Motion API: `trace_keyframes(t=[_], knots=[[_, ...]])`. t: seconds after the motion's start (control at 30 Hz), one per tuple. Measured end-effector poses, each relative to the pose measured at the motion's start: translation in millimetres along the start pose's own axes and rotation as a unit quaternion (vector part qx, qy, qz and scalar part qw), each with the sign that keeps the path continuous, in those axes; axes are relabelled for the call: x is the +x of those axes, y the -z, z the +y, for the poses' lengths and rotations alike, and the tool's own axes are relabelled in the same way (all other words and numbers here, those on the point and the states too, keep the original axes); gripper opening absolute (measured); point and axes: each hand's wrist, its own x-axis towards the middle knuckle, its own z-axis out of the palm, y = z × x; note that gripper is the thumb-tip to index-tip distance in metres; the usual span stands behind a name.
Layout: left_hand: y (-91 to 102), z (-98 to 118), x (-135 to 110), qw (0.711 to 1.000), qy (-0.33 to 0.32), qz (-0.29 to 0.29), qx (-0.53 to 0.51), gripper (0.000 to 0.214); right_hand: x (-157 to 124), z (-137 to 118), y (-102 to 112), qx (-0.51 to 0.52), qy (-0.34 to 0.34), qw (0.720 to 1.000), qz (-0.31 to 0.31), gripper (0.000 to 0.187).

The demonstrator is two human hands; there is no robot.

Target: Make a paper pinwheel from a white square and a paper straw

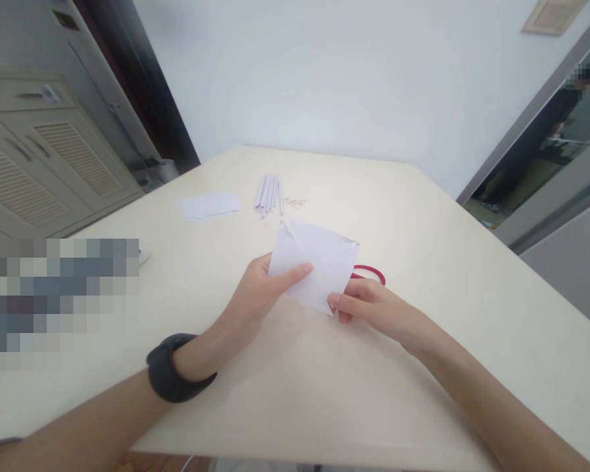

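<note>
Seen on the table [295, 393], at left: flat white sheets [209, 206]; next, left hand [255, 288] closed on folded white paper [319, 255], above mid-table, thumb on top; beyond, white paper rolls [269, 191], then tan bands [295, 202]; right hand [371, 303] nearly closed, pinching near-right corner; just beyond, red loop [372, 268], partly hidden.
</note>
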Motion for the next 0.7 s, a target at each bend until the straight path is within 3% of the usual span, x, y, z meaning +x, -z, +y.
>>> trace_keyframes(t=[0.2,0.5,0.7], knots=[[-1.2,1.6,-0.5,1.0,-0.003,-0.003,0.002,0.035,1.6,-0.9,-2.4,0.063,0.012,0.998,-0.015,0.034],[-1.3,1.2,0.0,1.0,-0.004,-0.005,-0.02,0.032,2.6,-0.5,-0.2,0.103,-0.004,0.994,0.029,0.026],[-1.2,1.8,0.1,1.0,-0.002,0.002,-0.02,0.036,2.7,3.3,1.3,0.098,-0.014,0.99,0.101,0.028]])
